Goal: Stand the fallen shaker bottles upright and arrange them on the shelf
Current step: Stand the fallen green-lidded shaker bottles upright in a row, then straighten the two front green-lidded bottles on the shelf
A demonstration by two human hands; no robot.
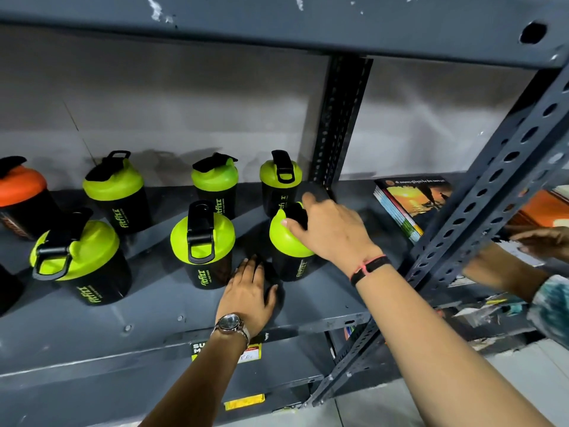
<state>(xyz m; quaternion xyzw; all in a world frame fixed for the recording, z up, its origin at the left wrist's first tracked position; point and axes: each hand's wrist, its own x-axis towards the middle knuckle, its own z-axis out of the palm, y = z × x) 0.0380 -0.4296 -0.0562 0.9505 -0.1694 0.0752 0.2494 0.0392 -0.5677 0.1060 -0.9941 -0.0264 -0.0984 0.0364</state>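
Several black shaker bottles with lime-green lids stand upright in two rows on the grey metal shelf [323,291]. My right hand [331,229] grips the lid of the front right bottle [291,241]. My left hand [249,291] lies flat on the shelf in front of it, between that bottle and the front middle bottle [203,245], fingers apart and holding nothing. Other green-lidded bottles stand at front left [77,257], back left [117,189], back middle [215,183] and back right [280,180]. An orange-lidded bottle [21,195] stands at the far left.
A perforated upright post [341,118] rises behind the bottles and another slanted post [492,192] crosses on the right. A stack of books [412,204] lies on the shelf to the right. Another person's hand and sleeve [542,241] reach in at far right.
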